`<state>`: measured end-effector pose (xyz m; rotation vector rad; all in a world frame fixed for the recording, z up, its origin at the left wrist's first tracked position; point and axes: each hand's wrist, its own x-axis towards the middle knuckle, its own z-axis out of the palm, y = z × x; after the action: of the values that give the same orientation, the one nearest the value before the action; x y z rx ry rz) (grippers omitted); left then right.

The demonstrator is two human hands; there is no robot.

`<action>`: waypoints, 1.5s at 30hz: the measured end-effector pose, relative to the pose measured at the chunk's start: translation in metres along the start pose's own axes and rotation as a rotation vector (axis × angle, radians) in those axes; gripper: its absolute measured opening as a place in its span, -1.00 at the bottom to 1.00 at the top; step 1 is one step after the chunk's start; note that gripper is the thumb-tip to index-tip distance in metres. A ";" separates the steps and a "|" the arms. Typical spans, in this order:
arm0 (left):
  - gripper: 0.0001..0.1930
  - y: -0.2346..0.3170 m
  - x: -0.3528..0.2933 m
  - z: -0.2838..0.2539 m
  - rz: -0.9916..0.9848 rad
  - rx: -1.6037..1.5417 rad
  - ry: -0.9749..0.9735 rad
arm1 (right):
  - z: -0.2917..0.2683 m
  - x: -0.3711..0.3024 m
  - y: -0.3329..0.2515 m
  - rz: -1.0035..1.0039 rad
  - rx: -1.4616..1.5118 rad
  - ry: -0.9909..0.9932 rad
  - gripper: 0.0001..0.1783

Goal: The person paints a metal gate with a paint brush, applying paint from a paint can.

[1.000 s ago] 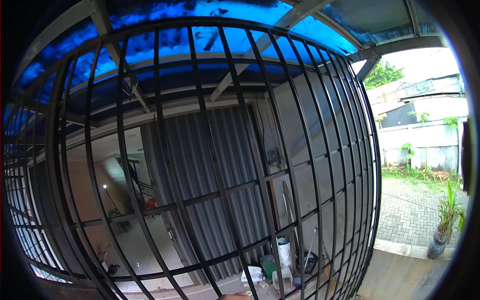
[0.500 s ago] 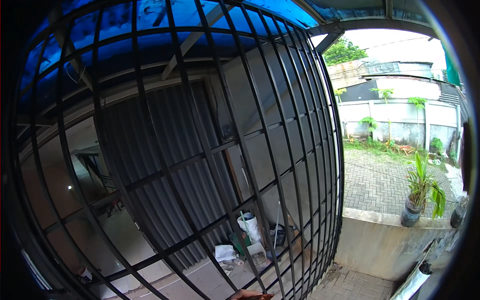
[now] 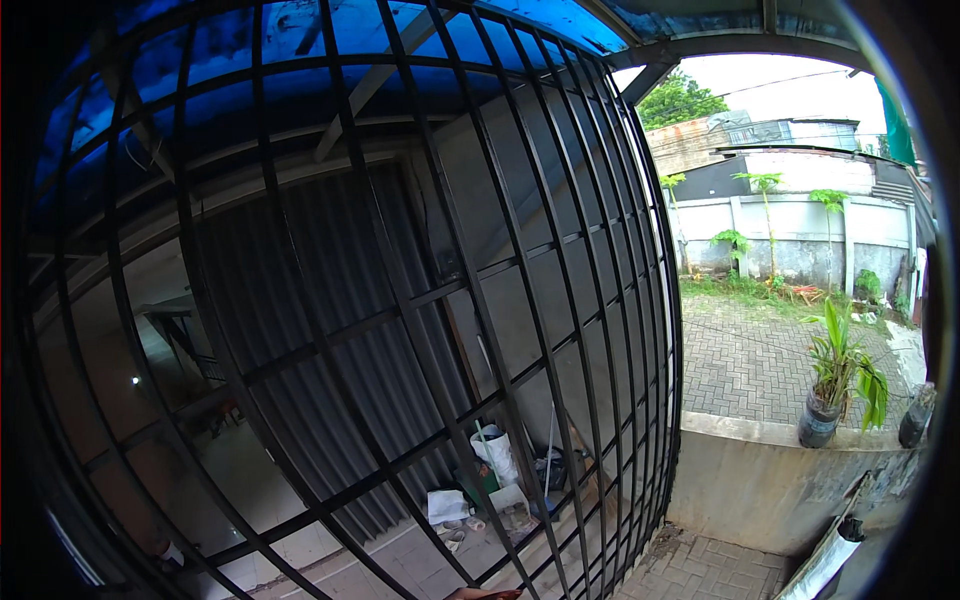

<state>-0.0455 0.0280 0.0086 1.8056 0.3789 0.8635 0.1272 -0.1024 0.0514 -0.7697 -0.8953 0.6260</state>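
Note:
Only a sliver of one hand, apparently my left hand [image 3: 472, 594], shows at the bottom edge of the view. A small reddish-brown thing [image 3: 508, 593] sticks out to the right from its fingers. The fingers seem closed around it, but its kind is cut off by the frame. Right in front of the hand stands a tall black metal grille [image 3: 410, 310] of upright and cross bars. My right hand is out of view.
Behind the bars are a dark corrugated shutter [image 3: 300, 300], a white sack [image 3: 494, 454], a dustpan [image 3: 513, 505] and other clutter on pale tiles. To the right, a low concrete wall [image 3: 740, 490] carries potted plants [image 3: 822, 420]. A blue translucent roof [image 3: 220, 40] spans overhead.
The hand and the brown thing have sunk lower and slightly left, so less of them shows. The whole view has shifted slightly; the grille looks otherwise the same.

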 end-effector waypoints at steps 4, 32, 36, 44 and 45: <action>0.10 -0.007 -0.018 0.000 0.019 -0.028 0.120 | 0.011 0.002 -0.007 -0.025 0.057 -0.093 -0.67; -0.08 0.103 -0.009 0.007 0.247 -0.141 0.676 | 0.039 0.105 -0.091 -0.753 -0.388 -0.665 -0.67; 0.00 0.103 -0.015 0.006 0.189 -0.005 0.733 | 0.045 0.110 -0.083 -0.597 -0.477 -0.684 -0.75; 0.01 0.093 -0.025 0.001 0.194 0.165 0.644 | 0.028 0.100 -0.090 -0.830 -0.622 -0.633 -0.83; 0.01 0.095 -0.027 0.002 0.197 0.193 0.632 | 0.030 0.098 -0.090 -0.853 -0.598 -0.651 -0.82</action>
<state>-0.0760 -0.0284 0.0843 1.7280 0.7103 1.5869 0.1632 -0.0710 0.1792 -0.6136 -1.9172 -0.2011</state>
